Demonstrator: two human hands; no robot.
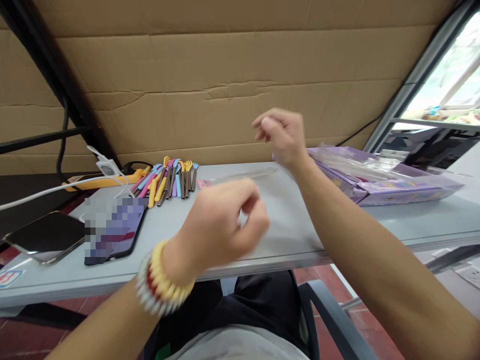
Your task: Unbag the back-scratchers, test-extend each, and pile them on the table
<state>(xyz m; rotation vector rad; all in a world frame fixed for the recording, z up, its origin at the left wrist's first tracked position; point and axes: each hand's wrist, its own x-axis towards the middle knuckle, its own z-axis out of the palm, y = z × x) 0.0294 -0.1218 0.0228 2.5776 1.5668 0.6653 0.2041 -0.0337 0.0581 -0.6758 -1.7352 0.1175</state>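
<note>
My left hand (pixel 228 225) is over the front of the table, fingers curled and thumb bent toward them; motion blurs it. A gap shows between thumb and forefinger, and the inside of the fist is hidden. Farther back and higher, my right hand (pixel 283 132) has its fingers bent in and its thumb pressed near them. Whether either hand holds anything cannot be seen. Beneath and between them lies a clear plastic bag (pixel 258 173) with a pink printed part. To its left is a pile of small claw-headed sticks (pixel 174 180) with coloured handles and metal shafts.
Two phones, one dark (pixel 48 235) and one with a lit screen (pixel 122 232), lie at left beside a white charger (pixel 108 165). A yellow-orange tool (pixel 101 181) sits behind. At right stands a purple box (pixel 397 192) with clear plastic on it. Cardboard (pixel 225 65) walls the back.
</note>
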